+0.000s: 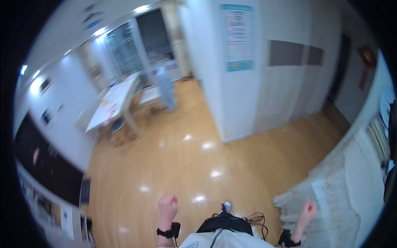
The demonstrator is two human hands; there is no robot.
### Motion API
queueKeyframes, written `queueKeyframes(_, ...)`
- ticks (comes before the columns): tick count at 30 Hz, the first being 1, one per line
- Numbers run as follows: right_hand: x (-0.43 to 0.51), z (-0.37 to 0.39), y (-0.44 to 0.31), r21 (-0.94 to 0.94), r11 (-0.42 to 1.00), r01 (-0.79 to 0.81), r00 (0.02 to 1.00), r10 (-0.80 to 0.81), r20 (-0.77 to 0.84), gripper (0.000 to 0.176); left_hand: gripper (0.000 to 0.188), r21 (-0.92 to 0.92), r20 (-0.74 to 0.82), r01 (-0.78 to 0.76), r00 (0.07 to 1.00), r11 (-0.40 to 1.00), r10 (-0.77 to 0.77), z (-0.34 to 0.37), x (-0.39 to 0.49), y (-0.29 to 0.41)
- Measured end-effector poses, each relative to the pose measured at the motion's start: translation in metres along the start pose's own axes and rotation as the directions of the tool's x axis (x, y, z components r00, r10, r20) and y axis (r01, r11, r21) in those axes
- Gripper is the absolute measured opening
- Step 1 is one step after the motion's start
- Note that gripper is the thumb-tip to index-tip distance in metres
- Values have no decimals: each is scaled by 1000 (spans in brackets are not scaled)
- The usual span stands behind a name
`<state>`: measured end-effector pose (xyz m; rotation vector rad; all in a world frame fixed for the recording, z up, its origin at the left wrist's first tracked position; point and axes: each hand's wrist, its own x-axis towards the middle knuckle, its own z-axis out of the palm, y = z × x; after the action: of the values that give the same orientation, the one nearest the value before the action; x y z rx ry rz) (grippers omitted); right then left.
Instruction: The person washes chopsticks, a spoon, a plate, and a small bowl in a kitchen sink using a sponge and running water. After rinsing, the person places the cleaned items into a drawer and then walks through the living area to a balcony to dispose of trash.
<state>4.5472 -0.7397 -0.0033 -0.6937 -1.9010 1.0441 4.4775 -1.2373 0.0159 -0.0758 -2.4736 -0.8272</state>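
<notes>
My left hand [168, 206] is curled into a fist over the wood floor [173, 167], and nothing shows in it. A black band with a small box [174, 230] circles that wrist. On the other side, my right hand [309, 209] looks loosely closed, somewhat blurred, with no object visible in it. It hangs in front of a beige fringed cover [328, 192] on a piece of furniture; whether it touches the cloth I cannot tell. Another black wrist strap [288, 238] sits below it. One shoe [228, 206] shows ahead of my dark clothing.
A white table [113, 99] with things on it stands at the far left, beside a chair [152, 94] draped with blue-grey cloth [166, 90]. A wall corner [224, 136] juts out ahead. Dark cable loops [259, 218] lie near my feet. Low shelves [51, 210] line the left side.
</notes>
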Motion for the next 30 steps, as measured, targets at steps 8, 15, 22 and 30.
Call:
queueKeyframes(8, 147, 148, -23, 126, 984, -124, 991, 129, -35, 47, 10, 39, 67, 21, 997, 999, -23, 125, 196, -9)
queueKeyframes(15, 291, 222, 22, -27, 998, -65, 984, 59, -170, 46, 11, 57, 216, -90, 973, 994, 76, 306, 360, 11)
queueKeyframes(22, 420, 251, 60, -200, 960, -193, 934, 117, -339, 46, 10, -285, 329, -263, 876, 922, 352, 541, 535, 128)
queueKeyframes(30, 536, 277, 144, -96, 919, -383, 727, 235, -645, 46, 6, -594, 385, -542, 457, 594, 802, 799, 653, 361)
